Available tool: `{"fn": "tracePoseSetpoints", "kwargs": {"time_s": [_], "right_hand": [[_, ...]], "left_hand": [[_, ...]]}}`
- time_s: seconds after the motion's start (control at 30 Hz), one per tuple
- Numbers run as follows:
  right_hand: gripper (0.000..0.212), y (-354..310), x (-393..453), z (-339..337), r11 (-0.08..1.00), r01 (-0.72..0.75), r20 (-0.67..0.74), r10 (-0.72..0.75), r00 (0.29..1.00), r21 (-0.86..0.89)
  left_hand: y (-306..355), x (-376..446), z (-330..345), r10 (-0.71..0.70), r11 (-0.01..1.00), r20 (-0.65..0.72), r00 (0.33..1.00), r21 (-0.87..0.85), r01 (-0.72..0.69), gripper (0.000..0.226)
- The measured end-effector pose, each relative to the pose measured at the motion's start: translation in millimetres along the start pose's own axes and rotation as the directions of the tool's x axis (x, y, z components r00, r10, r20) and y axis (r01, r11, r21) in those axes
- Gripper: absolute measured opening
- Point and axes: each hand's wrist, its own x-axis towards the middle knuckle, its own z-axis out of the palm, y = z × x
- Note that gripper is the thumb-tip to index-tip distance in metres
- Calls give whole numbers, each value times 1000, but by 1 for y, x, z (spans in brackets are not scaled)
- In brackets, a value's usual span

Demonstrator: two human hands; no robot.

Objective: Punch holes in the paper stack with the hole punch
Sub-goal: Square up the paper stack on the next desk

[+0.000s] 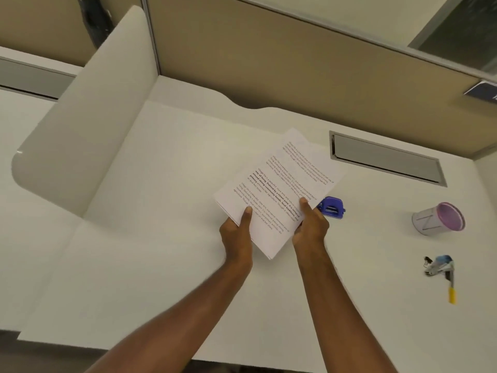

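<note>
Both my hands hold a stack of white printed paper (279, 181) lifted above the white desk (161, 184), tilted with its far corner toward the back right. My left hand (238, 235) grips the stack's near left edge, thumb on top. My right hand (310, 224) grips the near right edge, thumb on the printed side. A small blue hole punch (332, 207) sits on the desk just right of my right hand, partly hidden by the paper and my fingers.
A grey cup with a pink inside (438, 219) lies on its side at the right. A stapler with clips and a yellow-tipped pen (442, 269) lies nearer. A grey cable slot (387, 158) is set in the desk behind. A white divider (88, 114) stands on the left.
</note>
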Motion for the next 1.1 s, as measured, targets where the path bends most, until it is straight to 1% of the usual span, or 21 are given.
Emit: {"fn": "tracePoseSetpoints", "kwargs": {"time_s": [0.07,0.2,0.4,0.53,0.63,0.7,0.8,0.9,1.0,1.1], "right_hand": [[11,0,0,-8,1000,8,-16,-8,1000,20],[10,1,-1,-22,999,21,-36,-19,999,46],[11,3,3,-42,998,26,-50,-24,998,51],[15,3,4,-52,995,30,-10,-29,1000,91],[21,0,4,-59,993,17,36,-21,999,114],[21,-3,4,-64,993,0,36,-4,999,119],[23,-8,8,-70,990,-27,23,24,999,137],[26,-15,14,-76,989,-14,18,12,1000,144],[28,-23,20,-84,989,8,26,-12,1000,150],[26,-31,28,-92,990,11,19,-14,1000,140]], "left_hand": [[-3,-1,2,25,999,1,1000,48,-25,14],[-11,-4,5,31,995,30,999,96,-34,20],[-26,-7,6,43,990,48,998,129,-49,18],[-32,-7,5,37,990,76,996,130,-47,19],[-35,-6,5,-4,993,83,997,114,-6,16],[-37,-5,3,-50,994,85,995,99,41,14],[-40,-2,-3,-80,992,96,992,100,71,12],[-42,0,-11,-101,988,117,988,131,85,19],[-43,3,-19,-116,984,152,982,152,93,13],[-40,6,-25,-136,985,180,974,134,112,16]]}}
